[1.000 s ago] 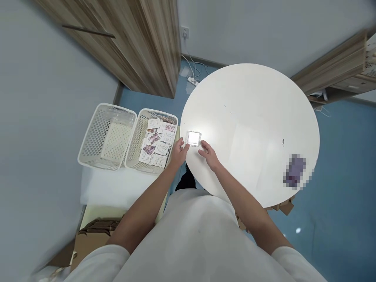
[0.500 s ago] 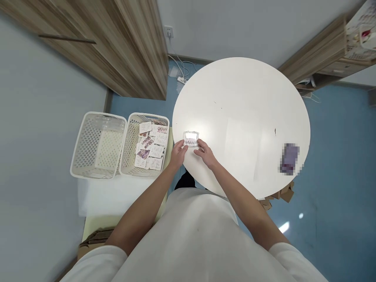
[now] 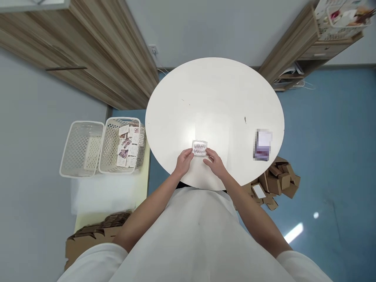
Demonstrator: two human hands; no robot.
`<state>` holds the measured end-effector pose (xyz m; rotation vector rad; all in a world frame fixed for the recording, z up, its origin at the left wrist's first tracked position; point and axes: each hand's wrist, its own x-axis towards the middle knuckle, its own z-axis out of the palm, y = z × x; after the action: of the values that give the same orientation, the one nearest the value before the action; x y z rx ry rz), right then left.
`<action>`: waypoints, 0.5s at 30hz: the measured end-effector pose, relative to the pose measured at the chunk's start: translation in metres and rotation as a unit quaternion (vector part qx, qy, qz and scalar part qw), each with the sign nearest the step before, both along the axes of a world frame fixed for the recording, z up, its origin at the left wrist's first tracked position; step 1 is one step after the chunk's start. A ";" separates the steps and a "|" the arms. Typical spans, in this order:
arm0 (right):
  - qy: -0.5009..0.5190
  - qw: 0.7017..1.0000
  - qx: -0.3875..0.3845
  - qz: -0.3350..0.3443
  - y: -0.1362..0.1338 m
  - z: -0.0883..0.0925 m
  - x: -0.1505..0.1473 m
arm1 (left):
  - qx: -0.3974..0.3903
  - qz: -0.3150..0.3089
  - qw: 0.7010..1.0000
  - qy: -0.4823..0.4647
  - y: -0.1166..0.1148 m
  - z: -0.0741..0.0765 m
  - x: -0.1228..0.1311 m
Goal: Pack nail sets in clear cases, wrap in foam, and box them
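Just beyond and between the left hand and right hand (neither nearer), the clear case lies long axis left-to-right, toward the near edge of the tabletop; the hands stand apart, touching its ends, grip unclear.

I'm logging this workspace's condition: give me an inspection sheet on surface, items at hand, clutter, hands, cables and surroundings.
Surface: white table, small dark marks.
Items at hand: clear case on the table, small purplish pieces in two rows.
Clutter: pixelated purple item at table's right; cardboard boxes past its near-right edge.
Hands: left hand and right hand at opposite sides of the case.
Cables: white cable near the right-hand cabinet.
Surroundings: two white baskets at left, one holding printed cards.
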<state>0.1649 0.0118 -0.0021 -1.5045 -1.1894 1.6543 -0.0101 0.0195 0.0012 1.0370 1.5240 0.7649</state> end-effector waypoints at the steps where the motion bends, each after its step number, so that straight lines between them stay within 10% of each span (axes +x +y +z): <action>1: -0.003 1.000 0.003 0.003 -0.005 -0.002 0.014 | -0.001 -0.006 1.000 0.004 -0.005 -0.001 0.012; 7: -0.030 0.999 0.016 0.029 -0.023 -0.011 0.070 | 0.007 -0.048 0.998 0.039 -0.031 -0.008 0.057; 15: -0.064 0.995 0.030 0.064 -0.041 -0.016 0.073 | 0.011 -0.076 0.994 0.078 -0.050 -0.015 0.058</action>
<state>0.2374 -0.0288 -0.0185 -1.5446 -1.4183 1.6078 0.0482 -0.0301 -0.0140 1.2369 1.5500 0.6076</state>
